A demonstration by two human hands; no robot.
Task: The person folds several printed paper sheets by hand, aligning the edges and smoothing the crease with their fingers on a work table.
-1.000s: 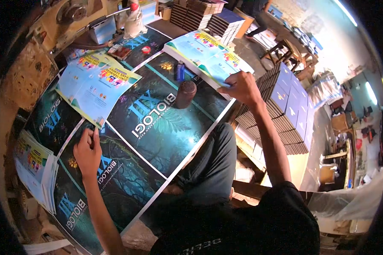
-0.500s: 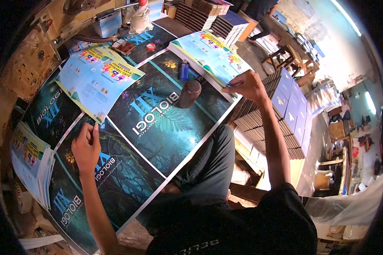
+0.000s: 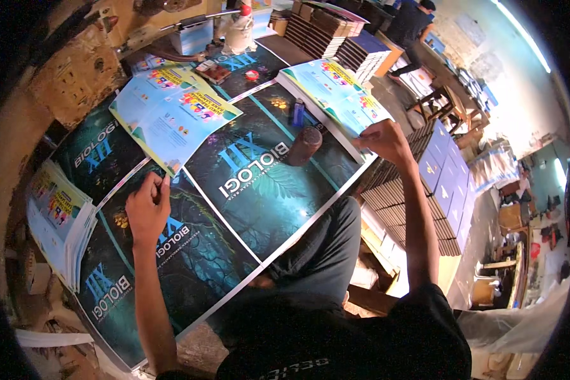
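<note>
Left hand (image 3: 148,212): fingers (image 3: 165,189) curled, tips at near corner of blue sheet (image 3: 171,136); pinch or mere touch, cannot tell. Right hand (image 3: 389,144): bent at wrist, thumb and forefinger close together at near-right corner of sheet stack (image 3: 335,92); contact unclear. Left forearm (image 3: 147,291) nearly straight, cut off at near edge.

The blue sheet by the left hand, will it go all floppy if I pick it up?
Probably floppy: the blue sheet looks thin, like paper. That thinness suggests it's light, too. It might slide if pushed, since the dark printed sheet underneath looks shiny.
</note>
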